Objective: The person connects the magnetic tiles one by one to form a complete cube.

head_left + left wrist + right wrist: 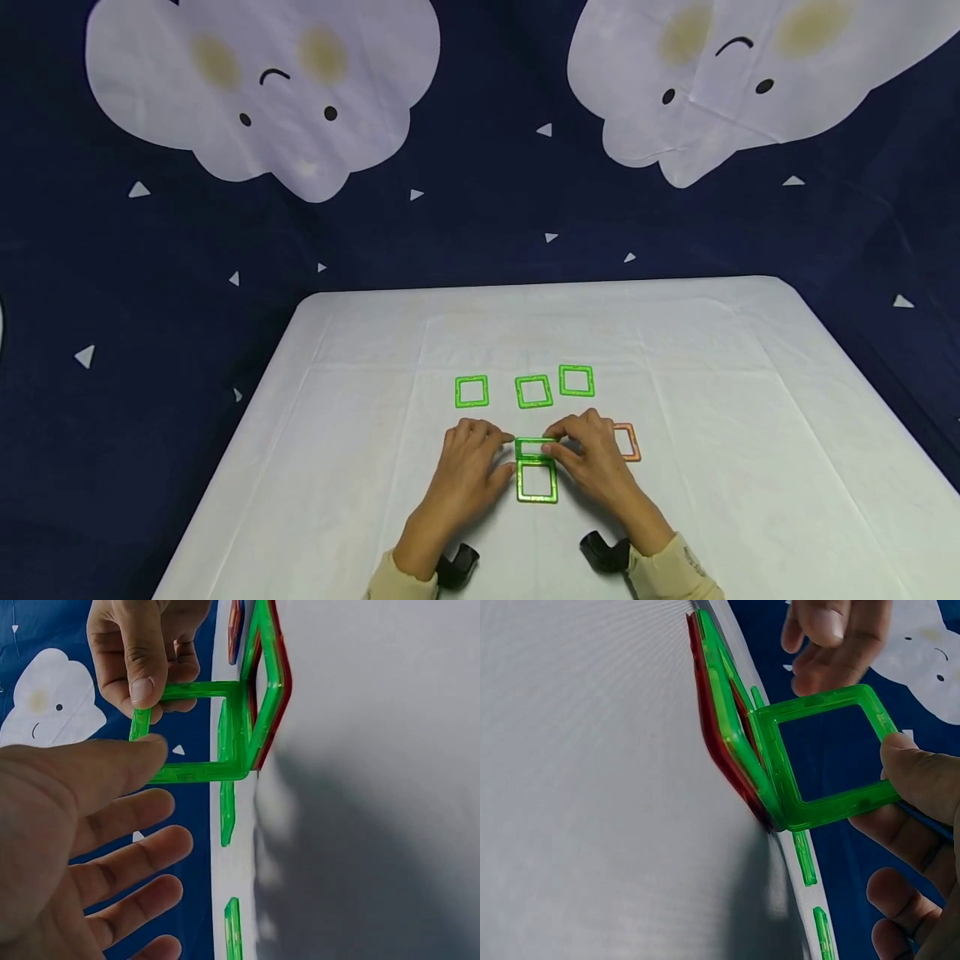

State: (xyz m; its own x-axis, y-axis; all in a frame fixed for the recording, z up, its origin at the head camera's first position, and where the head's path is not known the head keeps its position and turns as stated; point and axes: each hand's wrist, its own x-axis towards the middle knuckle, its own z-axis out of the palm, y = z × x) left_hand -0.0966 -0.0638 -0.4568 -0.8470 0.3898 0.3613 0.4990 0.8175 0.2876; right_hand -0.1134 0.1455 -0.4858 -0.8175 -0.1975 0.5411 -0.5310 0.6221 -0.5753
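Observation:
A green square magnetic tile frame (836,811) stands raised at an angle, meeting the far edge of a flat green tile frame (537,499). Beneath the flat one, a red layer (705,712) shows in both wrist views. My right hand (596,458) pinches the raised tile by its side, thumb on one face and fingers behind. At the tile's left side is my left hand (468,462), fingers spread and fairly straight. Its thumb overlaps a corner of the raised tile in the left wrist view; whether it touches I cannot tell.
Three loose green tile frames, left (472,405), middle (534,405) and right (577,393), lie farther back on the white table (360,467). An orange tile frame (634,442) lies partly behind my right hand. A dark blue cloud-print curtain (487,217) hangs beyond.

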